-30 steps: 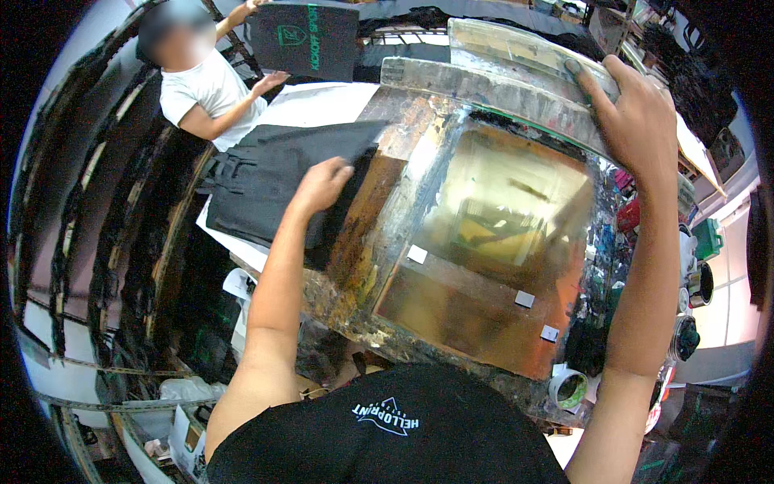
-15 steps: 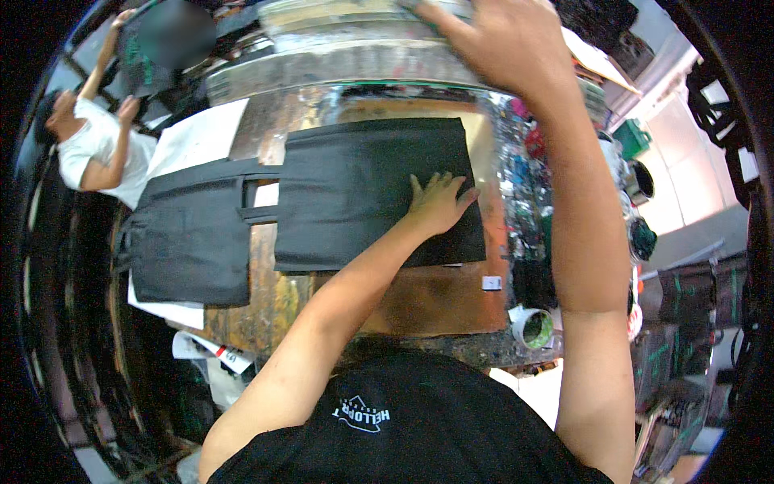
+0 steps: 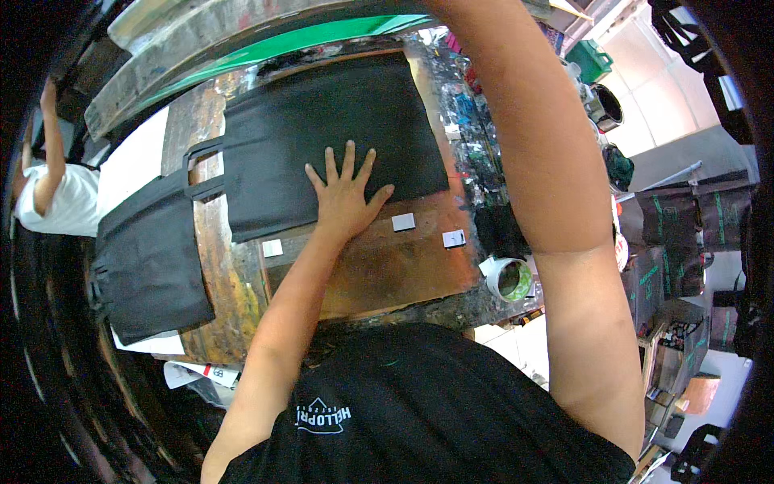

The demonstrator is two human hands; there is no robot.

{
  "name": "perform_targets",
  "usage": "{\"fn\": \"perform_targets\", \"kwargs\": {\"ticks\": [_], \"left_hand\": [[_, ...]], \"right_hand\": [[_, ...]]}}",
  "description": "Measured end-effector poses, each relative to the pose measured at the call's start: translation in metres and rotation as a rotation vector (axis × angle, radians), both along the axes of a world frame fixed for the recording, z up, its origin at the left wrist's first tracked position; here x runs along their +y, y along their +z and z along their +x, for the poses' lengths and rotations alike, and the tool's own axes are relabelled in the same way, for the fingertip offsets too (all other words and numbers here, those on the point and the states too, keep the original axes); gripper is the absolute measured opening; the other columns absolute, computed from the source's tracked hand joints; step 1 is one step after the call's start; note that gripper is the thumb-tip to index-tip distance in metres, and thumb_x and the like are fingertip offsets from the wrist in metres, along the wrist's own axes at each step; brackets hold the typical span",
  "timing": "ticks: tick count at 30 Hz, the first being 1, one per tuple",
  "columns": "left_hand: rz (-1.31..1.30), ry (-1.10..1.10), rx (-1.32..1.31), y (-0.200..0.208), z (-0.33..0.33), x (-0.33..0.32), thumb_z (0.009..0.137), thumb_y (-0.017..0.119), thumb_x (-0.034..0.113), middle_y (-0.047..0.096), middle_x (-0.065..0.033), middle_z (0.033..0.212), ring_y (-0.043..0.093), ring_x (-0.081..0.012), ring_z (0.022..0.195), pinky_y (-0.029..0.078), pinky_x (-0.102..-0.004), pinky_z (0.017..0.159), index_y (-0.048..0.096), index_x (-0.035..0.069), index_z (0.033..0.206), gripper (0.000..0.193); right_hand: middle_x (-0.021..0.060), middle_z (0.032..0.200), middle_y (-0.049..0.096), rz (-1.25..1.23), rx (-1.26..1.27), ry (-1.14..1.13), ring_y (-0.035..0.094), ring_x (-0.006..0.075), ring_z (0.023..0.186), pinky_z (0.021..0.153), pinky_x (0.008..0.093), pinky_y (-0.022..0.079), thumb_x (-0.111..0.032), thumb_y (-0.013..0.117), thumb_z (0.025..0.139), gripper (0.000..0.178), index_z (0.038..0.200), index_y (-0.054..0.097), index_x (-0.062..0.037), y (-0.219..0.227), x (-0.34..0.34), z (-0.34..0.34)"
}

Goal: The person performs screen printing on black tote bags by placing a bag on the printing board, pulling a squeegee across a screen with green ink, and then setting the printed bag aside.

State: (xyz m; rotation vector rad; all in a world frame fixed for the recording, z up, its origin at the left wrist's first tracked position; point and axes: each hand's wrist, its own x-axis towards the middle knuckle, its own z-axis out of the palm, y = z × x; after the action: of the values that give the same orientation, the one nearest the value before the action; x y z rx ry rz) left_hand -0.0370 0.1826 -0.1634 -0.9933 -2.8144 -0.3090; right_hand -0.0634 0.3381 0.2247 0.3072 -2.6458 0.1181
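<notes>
My left hand (image 3: 348,202) lies open, fingers spread, on the near part of a flat black fabric bag (image 3: 322,113). The bag rests on a brown board (image 3: 387,278) on the work table, its strap handles (image 3: 203,187) pointing left. Three small white squares (image 3: 403,222) sit on the board along the bag's near edge. My right forearm (image 3: 536,145) reaches up and away past the bag's right side; its hand is beyond the top edge. At the far side, above the bag, is a long worn frame (image 3: 173,73) with a green surface (image 3: 298,39).
Another black bag (image 3: 153,258) lies on white paper to the left. A roll of tape (image 3: 509,278) stands at the table's near right corner. Paint stains cover the table's right strip (image 3: 476,153). A person in a white shirt (image 3: 60,198) is at far left.
My right hand has passed out of view at the top. The bag has shifted away from me, baring two more white squares. More of the frame's green surface shows. The view has also shifted.
</notes>
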Motion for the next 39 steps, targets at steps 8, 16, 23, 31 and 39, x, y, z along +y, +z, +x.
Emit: {"fn": "perform_targets", "kwargs": {"ticks": [8, 16, 23, 31, 39], "left_hand": [[0.009, -0.022, 0.002, -0.006, 0.015, 0.018, 0.099, 0.046, 0.073, 0.024, -0.0172, 0.174, 0.014, -0.052, 0.158, 0.0, -0.0821, 0.117, 0.041, 0.024, 0.164, 0.081], [0.077, -0.029, 0.003, -0.008, 0.033, 0.014, 0.1, 0.046, 0.071, 0.028, -0.0198, 0.172, 0.017, -0.0518, 0.158, 0.002, -0.0818, 0.117, 0.044, 0.019, 0.163, 0.082], [0.202, 0.037, 0.0, 0.001, 0.04, -0.01, 0.099, 0.046, 0.074, 0.025, -0.0265, 0.171, 0.018, -0.0535, 0.157, 0.005, -0.0811, 0.118, 0.041, 0.016, 0.163, 0.087], [0.122, 0.111, 0.023, 0.035, 0.069, -0.045, 0.09, 0.059, 0.077, 0.026, -0.0272, 0.17, 0.02, -0.0495, 0.158, 0.008, -0.0736, 0.122, 0.039, 0.012, 0.164, 0.1], [1.64, 0.083, -0.32, 0.168, -0.009, -0.174, 0.087, 0.089, 0.015, 0.07, -0.0125, 0.12, 0.069, -0.0195, 0.1, 0.058, -0.0328, 0.09, 0.025, -0.001, 0.162, 0.1]], "right_hand": [[0.0024, 0.077, 0.059, -0.024, 0.021, 0.069, 0.054, 0.0114, 0.071, 0.057, 0.028, 0.047, -0.07, 0.035, 0.107, 0.072, 0.085, 0.066, -0.0098, -0.003, 0.001, 0.008], [0.0128, 0.102, 0.073, 0.036, -0.014, -0.11, 0.068, 0.0196, 0.092, 0.079, 0.0375, 0.056, -0.075, 0.029, 0.106, 0.084, 0.113, 0.071, -0.0027, -0.006, -0.009, 0.001], [0.0157, 0.114, 0.075, 0.069, 0.271, -0.104, 0.07, 0.025, 0.106, 0.095, 0.0436, 0.056, -0.079, 0.027, 0.104, 0.091, 0.121, 0.069, 0.0, -0.021, -0.016, -0.008], [0.0186, 0.118, 0.075, 0.08, 0.102, -0.138, 0.07, 0.0262, 0.106, 0.095, 0.042, 0.055, -0.079, 0.027, 0.103, 0.093, 0.133, 0.066, 0.0003, -0.021, -0.012, -0.015], [0.0186, 0.099, 0.072, 0.162, 0.304, -0.077, 0.068, 0.0375, 0.098, 0.092, 0.0523, 0.044, -0.062, 0.063, 0.093, 0.06, 0.115, 0.07, -0.0068, -0.094, -0.017, 0.043]]}}
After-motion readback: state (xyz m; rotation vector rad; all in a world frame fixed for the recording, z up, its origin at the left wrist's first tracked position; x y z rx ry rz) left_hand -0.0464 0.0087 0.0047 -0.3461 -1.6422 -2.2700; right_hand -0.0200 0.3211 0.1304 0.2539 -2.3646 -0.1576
